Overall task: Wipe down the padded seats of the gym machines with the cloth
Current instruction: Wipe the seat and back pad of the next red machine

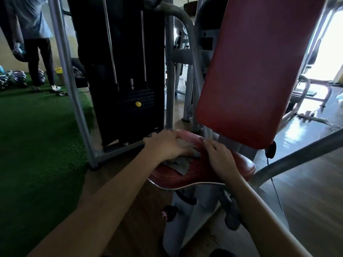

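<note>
We have both hands down on the red padded seat [200, 175] of a weight machine. Our left hand [165, 145] lies palm-down on a crumpled grey cloth [181, 163], its fingers [173, 135] spread flat and reaching toward the far edge of the seat. They press on the cloth rather than curl around it. The cloth sits on the left half of the seat, mostly under the palm and heel of that hand, with a ragged corner poking out toward us and a fold showing between the two hands. Our right hand [220, 158] rests flat on the bare red vinyl just beside the cloth, fingers extended and loosely together, holding nothing; its fingertips point toward the base of the backrest. Whether its inner edge touches the cloth we cannot tell.

The red backrest pad [254, 67] rises tilted behind the seat. To the left stands the black weight stack [128, 101] with a yellow selector pin [138, 104], framed by grey steel tubing [74, 89]. Green artificial turf [37, 145] covers the floor on the left, and glossy wood flooring [311, 191] runs on the right. Another person [35, 34] stands in the far left background.
</note>
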A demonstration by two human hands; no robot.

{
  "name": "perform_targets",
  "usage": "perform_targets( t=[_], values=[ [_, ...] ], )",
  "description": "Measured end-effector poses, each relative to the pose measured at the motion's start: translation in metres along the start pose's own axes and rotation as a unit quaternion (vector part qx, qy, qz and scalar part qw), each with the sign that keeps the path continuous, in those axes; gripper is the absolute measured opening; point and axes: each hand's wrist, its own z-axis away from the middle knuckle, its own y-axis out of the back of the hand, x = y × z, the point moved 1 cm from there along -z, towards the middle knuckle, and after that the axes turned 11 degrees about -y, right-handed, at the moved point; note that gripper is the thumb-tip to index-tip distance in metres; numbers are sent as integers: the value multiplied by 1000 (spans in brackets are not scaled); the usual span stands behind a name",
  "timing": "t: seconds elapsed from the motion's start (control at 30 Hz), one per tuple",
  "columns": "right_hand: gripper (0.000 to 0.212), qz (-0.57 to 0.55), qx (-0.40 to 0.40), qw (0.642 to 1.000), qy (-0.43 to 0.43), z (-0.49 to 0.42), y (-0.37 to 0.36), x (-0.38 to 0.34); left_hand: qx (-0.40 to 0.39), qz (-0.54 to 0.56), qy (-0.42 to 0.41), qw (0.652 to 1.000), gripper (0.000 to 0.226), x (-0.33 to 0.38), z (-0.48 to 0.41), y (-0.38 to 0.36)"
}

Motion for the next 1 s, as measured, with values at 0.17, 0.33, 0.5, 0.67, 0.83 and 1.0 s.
perform_targets(
  t=[0.17,0.33,0.5,0.67,0.83,1.0],
  values=[
    [32,-11,-6,1000,-1,0,0,4,4,-1,-42,999,88,-18,-7,2],
    [32,-3,42,999,-23,-2,-11,-4,117,12,-141,983,36,-46,-20,1],
    [37,113,78,985,-105,-8,-32,-29,140,199,-206,948,28,-88,-49,10],
    [60,243,112,952,-148,-3,-65,-42,113,391,-232,884,22,-151,-87,15],
    [61,251,100,946,-178,5,-65,-46,114,551,-189,805,17,-194,-103,-2],
    [26,270,90,937,-202,0,-65,-60,74,618,-158,767,11,-200,-90,-32]
  ],
)
